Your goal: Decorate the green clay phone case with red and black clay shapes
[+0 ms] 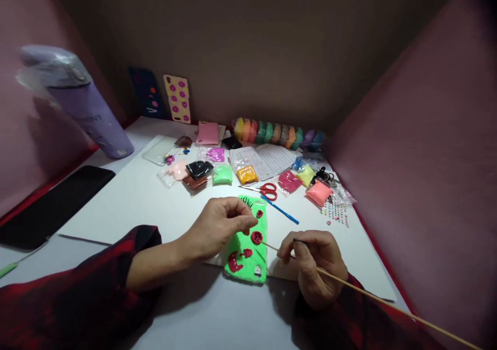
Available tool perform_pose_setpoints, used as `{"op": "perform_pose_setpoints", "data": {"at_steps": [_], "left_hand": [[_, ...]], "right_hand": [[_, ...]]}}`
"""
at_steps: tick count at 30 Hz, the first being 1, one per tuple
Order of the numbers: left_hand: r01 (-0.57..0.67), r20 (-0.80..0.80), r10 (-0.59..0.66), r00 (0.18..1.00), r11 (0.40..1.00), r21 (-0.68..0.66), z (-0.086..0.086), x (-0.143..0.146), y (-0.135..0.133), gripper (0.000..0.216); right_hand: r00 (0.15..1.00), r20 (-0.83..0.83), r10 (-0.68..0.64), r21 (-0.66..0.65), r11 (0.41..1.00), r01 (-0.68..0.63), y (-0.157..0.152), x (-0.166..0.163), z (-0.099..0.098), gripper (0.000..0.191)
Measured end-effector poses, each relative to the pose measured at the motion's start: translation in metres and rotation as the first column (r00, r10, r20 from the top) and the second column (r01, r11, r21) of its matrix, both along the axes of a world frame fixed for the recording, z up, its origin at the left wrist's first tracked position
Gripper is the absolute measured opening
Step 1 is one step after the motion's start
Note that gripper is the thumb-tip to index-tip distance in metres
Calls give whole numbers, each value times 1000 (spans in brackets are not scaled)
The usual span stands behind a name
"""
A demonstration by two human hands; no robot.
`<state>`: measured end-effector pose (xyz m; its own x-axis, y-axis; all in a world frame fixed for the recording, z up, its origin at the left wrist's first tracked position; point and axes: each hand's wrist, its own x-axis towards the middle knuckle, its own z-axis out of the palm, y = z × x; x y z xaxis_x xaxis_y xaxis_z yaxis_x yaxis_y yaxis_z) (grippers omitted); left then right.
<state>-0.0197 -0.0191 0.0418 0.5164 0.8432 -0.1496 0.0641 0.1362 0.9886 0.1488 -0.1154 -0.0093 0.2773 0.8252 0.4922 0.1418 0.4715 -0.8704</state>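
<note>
Packets point(222, 175), scissors point(268, 191) and a blue pen point(280, 209) lie on the counter point(202, 308) beyond the green phone case point(256, 255). It lies partly beneath the left hand point(217, 223), which is pinched, and beside the right hand point(316, 264), which grips a wooden stick point(368, 294), tip at a red disc point(257, 237). Whether the pinch holds anything cannot be told.

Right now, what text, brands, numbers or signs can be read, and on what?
"ENT": lavender bottle; rest of its lettering unclear.
Paper sheets: writing too small to read.
Dark blue case: white V-like mark, perhaps no letter.
Green case: black marks, unreadable.
No numbers readable.
</note>
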Motion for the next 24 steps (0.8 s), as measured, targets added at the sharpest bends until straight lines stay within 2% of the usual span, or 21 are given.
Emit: {"op": "perform_pose_setpoints", "data": {"at_steps": [4,11,18,24], "left_hand": [[-33,-6,33,999,999,-18,-2,-4,-3,18],[-42,-8,44,999,989,143,-17,-9,-12,39],[-51,15,49,999,988,144,-29,-9,-13,21],[-68,35,65,997,993,99,-30,-9,-16,29]], "right_hand": [[999,48,21,67,997,-24,0,1,-2,10],[996,91,11,115,993,-21,-2,2,-1,10],[992,109,66,118,990,-79,-3,4,-1,13],[993,75,90,130,987,-99,-4,3,0,15]]}}
